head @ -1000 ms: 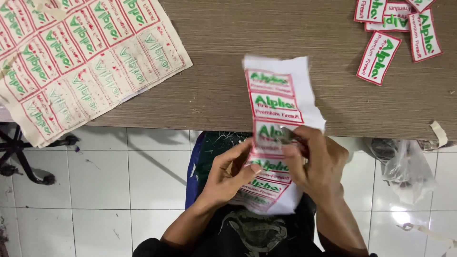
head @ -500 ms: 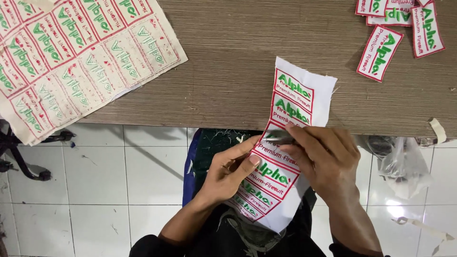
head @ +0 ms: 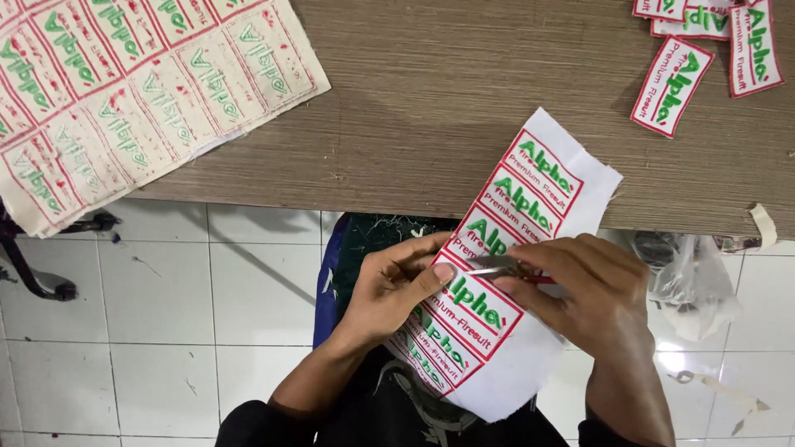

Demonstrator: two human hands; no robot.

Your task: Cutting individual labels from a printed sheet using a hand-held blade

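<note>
The strip of white cloth (head: pixel 505 281) with embroidered labels is held in the air just in front of the table edge, over the person's lap, and its upper end lies tilted over the wooden table (head: pixel 464 99). On this strip I count six labels in one column, each with a red frame and green letters (the lowest one is partly hidden). The left hand (head: pixel 389 290) pinches the left edge of the strip, with the thumb pressed on the fourth label. The right hand (head: pixel 592 290) is closed around a small pair of scissors (head: pixel 497 266); its metal blades lie on the strip between two labels, touching the cloth, and the blades look nearly closed.

On the table, at top left, lies one big sheet (head: pixel 124 91) of uncut labels, seen from the back side, hanging a little over the edge. At top right lie cut single labels (head: pixel 672 84), at least four. Under the table, on the right, hangs one clear plastic bag (head: pixel 691 281) above the white floor tiles (head: pixel 166 331).
</note>
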